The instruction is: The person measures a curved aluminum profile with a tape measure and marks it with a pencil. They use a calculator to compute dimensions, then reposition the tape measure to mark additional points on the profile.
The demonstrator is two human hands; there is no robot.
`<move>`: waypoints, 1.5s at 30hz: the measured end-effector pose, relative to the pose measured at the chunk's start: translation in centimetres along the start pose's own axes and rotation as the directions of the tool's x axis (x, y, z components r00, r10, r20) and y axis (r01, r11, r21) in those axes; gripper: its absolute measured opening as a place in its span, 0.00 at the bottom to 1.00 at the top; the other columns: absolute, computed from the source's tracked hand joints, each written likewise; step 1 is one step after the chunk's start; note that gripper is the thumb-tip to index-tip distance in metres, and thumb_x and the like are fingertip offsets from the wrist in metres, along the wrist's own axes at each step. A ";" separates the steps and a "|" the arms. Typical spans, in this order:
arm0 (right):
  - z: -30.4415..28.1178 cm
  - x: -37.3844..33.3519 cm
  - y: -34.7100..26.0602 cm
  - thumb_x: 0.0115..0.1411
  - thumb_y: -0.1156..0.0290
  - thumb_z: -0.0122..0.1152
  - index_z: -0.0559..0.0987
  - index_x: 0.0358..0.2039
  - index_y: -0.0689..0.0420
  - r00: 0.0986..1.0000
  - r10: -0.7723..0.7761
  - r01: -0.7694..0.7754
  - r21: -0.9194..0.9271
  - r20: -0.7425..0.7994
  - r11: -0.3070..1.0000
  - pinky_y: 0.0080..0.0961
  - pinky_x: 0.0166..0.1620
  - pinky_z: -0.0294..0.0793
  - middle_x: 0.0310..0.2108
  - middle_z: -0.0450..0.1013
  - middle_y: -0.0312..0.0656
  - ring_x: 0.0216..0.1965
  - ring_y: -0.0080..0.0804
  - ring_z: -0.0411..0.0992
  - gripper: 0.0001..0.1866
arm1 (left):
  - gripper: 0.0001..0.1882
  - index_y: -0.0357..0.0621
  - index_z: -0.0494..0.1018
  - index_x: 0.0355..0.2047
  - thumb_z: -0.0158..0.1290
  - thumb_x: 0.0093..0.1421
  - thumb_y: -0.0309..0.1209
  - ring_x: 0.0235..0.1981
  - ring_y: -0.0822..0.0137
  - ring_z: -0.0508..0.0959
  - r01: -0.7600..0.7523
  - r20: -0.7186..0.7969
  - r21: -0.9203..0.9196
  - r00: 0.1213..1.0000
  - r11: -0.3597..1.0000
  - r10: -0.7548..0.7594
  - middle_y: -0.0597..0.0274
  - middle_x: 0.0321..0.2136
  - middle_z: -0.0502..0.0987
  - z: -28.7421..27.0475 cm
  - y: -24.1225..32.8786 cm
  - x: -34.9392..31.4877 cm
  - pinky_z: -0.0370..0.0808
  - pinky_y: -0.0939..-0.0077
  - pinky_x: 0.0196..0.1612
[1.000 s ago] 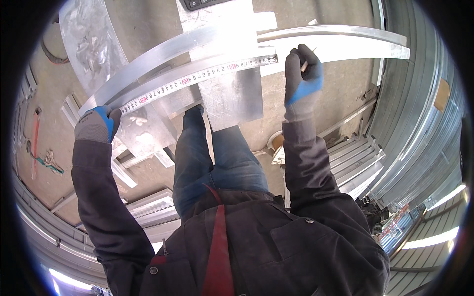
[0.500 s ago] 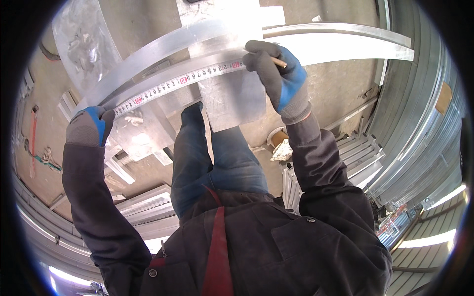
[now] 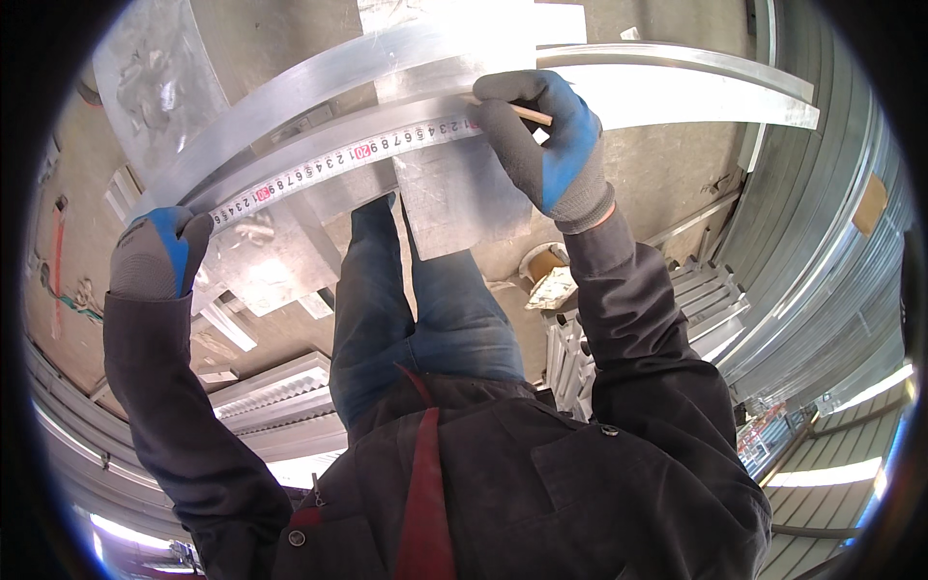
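A white tape measure point(image 3: 329, 162) with black and red figures is drawn out along the near one of two long silver metal bars point(image 3: 309, 143). My left hand point(image 3: 159, 253), in a grey and blue glove, is closed on the tape at its left end; any case is hidden by the fingers. In a matching glove, my right hand point(image 3: 556, 145) has thumb and fingers curled together over the tape's other visible end. A thin wooden pencil point(image 3: 532, 115) sticks out of that grip, its tip hidden. Parallel behind lies the far bar point(image 3: 290, 97).
Under the bars, a flat metal plate point(image 3: 464, 203) sits in front of my legs. Another scuffed sheet point(image 3: 159, 97) lies at far left. Long metal profiles point(image 3: 822, 251) are stacked on the right, with shorter ones point(image 3: 706, 300) nearer. A round container point(image 3: 546, 263) stands by my right leg.
My left hand has shifted a little to the left. My right hand has closed further over the tape, its fingertips slightly higher, and the pencil has tilted with it.
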State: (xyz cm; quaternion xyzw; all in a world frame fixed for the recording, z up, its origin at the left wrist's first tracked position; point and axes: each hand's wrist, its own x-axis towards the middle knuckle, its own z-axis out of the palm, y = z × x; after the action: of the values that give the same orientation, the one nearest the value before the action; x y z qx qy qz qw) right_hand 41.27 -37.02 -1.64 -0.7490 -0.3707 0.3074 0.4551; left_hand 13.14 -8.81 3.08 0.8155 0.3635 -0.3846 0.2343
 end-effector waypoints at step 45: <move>0.1 0.7 0.2 0.61 0.69 0.73 0.86 0.40 0.57 0.993 0.025 -0.011 -0.121 0.114 0.993 0.26 0.37 0.84 0.33 0.85 0.43 0.33 0.31 0.85 0.08 | 0.21 0.36 0.79 0.29 0.56 0.67 0.44 0.25 0.53 0.79 -0.074 -0.028 -0.053 0.997 0.996 0.073 0.45 0.22 0.76 1.2 -2.5 0.7 0.74 0.58 0.33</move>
State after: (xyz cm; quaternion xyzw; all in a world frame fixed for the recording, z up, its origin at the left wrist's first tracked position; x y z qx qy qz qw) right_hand 41.61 -36.49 -1.94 -0.7592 -0.4074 0.3316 0.3843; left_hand 10.99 -7.79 1.51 0.8268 0.3464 -0.3551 0.2654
